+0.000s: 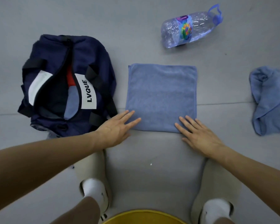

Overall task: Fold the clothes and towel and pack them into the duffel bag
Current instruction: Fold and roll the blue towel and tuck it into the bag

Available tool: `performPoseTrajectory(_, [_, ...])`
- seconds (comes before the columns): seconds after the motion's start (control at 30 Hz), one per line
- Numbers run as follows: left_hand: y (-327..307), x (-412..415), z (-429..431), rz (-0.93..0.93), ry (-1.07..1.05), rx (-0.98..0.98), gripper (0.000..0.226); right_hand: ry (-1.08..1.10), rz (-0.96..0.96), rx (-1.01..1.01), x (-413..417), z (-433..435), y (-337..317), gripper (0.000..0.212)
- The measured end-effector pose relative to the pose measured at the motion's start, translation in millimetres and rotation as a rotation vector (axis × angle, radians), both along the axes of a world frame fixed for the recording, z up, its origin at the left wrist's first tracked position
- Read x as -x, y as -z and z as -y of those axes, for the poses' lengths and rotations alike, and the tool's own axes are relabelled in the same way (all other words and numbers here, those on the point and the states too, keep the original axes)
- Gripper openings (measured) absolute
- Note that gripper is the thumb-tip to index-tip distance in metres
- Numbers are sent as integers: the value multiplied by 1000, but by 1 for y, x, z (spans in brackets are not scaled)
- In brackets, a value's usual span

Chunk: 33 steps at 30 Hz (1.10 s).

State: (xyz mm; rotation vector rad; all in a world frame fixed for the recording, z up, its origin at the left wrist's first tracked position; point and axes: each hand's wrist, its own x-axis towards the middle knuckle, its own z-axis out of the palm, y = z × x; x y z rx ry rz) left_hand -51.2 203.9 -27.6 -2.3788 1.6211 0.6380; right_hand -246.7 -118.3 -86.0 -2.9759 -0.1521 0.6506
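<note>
Square-folded blue microfibre towel (162, 97) lies flat on the grey floor (152, 167), centre of scene. Left hand (116, 131) is at its near-left corner, fingers straight and slightly apart, tips resting on the cloth. Right hand (199, 136) is at the near-right corner, fingers straight and spread, tips on the towel edge. Neither hand grips anything.

Navy fabric duffel bag with a white "LVQUE" label (68, 84) sits just left of the towel, zip open, red and blue fabric visible inside. Crumpled blue cloth (270, 101) lies at the right, well apart from the towel. Clear plastic bottle with a blue carry handle (189, 28) lies on its side at far right.
</note>
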Motion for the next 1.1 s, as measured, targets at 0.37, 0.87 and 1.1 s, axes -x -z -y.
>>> performPoseTrajectory(0.37, [54,-7,-12,-32,-106,167,57,-28,196,-77,-12,14,11,43])
performPoseTrajectory(0.87, [47,-21,10,55,-189,434,26,107,213,-99,-31,21,-6,47])
performPoseTrajectory(1.1, [18,-1,2,-99,-259,405,34,155,33,-171,-2,13,-22,53])
